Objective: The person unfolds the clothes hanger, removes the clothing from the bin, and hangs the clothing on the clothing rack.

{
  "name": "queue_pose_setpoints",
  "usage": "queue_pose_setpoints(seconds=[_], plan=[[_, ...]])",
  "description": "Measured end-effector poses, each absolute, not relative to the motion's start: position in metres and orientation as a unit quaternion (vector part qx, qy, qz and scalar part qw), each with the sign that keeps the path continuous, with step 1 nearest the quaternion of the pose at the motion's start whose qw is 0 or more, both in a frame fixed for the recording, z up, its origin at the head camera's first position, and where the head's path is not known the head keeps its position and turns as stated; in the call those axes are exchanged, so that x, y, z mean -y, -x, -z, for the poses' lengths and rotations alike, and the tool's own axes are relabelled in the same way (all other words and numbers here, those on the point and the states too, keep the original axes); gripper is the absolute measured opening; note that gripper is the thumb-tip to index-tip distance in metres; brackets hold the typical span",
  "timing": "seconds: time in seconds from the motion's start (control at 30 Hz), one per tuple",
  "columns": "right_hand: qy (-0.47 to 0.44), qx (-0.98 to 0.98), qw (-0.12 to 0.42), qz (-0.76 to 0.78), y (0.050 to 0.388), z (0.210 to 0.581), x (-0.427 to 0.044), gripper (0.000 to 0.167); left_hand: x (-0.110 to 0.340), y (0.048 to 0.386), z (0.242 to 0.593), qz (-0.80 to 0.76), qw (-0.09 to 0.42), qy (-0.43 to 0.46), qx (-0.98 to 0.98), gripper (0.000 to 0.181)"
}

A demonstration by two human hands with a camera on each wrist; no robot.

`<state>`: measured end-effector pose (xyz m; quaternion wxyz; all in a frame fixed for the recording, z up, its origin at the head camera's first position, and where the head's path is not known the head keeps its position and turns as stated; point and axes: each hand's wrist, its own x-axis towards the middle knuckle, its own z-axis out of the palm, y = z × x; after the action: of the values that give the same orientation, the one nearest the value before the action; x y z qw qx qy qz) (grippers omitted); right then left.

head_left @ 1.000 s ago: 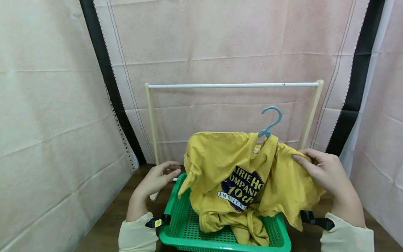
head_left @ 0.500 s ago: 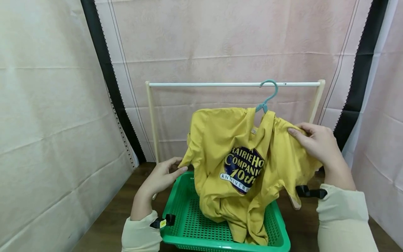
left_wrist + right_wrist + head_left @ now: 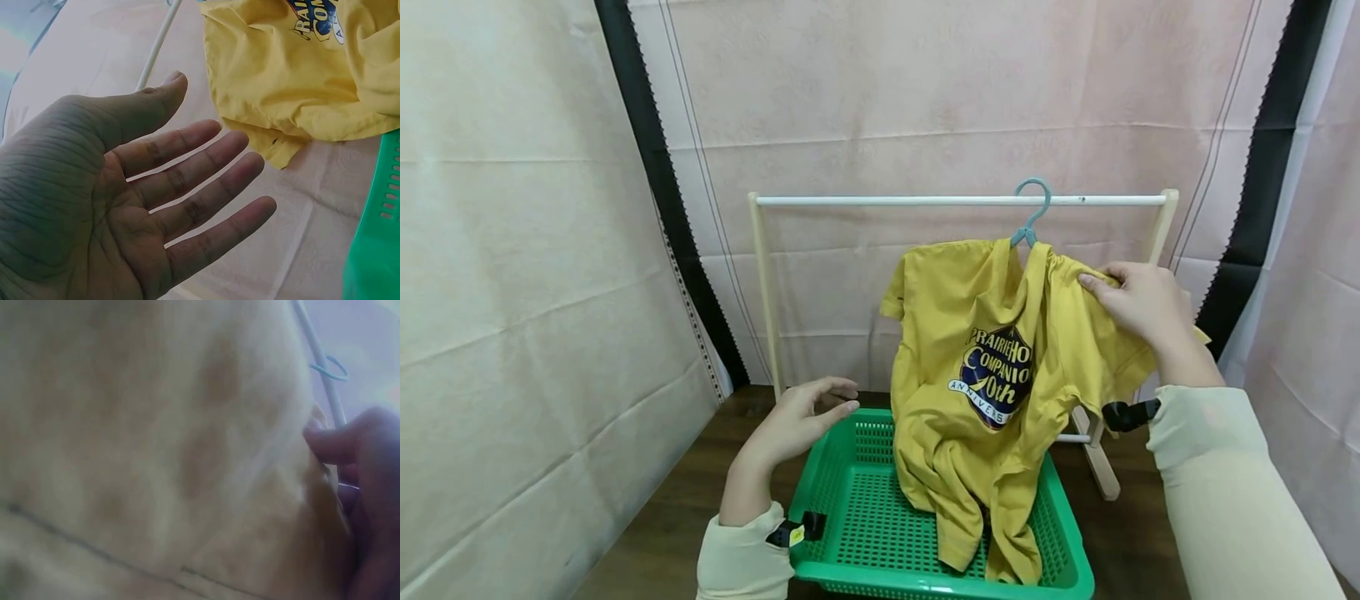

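Note:
A yellow T-shirt with a dark printed badge is on a light blue hanger. The hanger's curved hook crosses the white rail of a small clothes rack; whether its weight rests there I cannot tell. My right hand pinches the shirt at its right shoulder, thumb in front. In the right wrist view, blurred cloth fills most of the picture beside the thumb. My left hand is apart from the shirt, left of it, fingers spread and holding nothing in the left wrist view.
A green perforated basket stands on the dark wooden table below the shirt, whose lower folds hang over it. The rack's right foot stands behind the basket. Pale cloth walls enclose the back and sides.
The shirt and hanger have risen, bringing the hook up to the rail. My left hand touched the left sleeve half a second ago and is now off it. My right hand has moved up.

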<state>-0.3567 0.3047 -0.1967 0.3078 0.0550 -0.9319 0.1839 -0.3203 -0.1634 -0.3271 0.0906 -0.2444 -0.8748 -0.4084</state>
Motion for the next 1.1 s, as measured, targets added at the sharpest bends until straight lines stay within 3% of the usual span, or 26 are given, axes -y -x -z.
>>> queue_pose_setpoints(seconds=[0.3,0.53,1.1], plan=[[-0.050,0.947,0.265,-0.172,0.368,0.203,-0.304,0.070,0.162,0.320,0.328,0.415,0.090,0.261,0.867,0.031],[-0.046,0.947,0.270,-0.165,0.370,0.207,-0.301,0.068,0.163,0.320,0.327,0.410,0.087,0.261,0.870,0.032],[-0.081,0.918,0.354,-0.156,0.371,0.207,-0.286,0.037,0.166,0.319,0.325,0.408,0.084,0.260,0.871,0.032]])
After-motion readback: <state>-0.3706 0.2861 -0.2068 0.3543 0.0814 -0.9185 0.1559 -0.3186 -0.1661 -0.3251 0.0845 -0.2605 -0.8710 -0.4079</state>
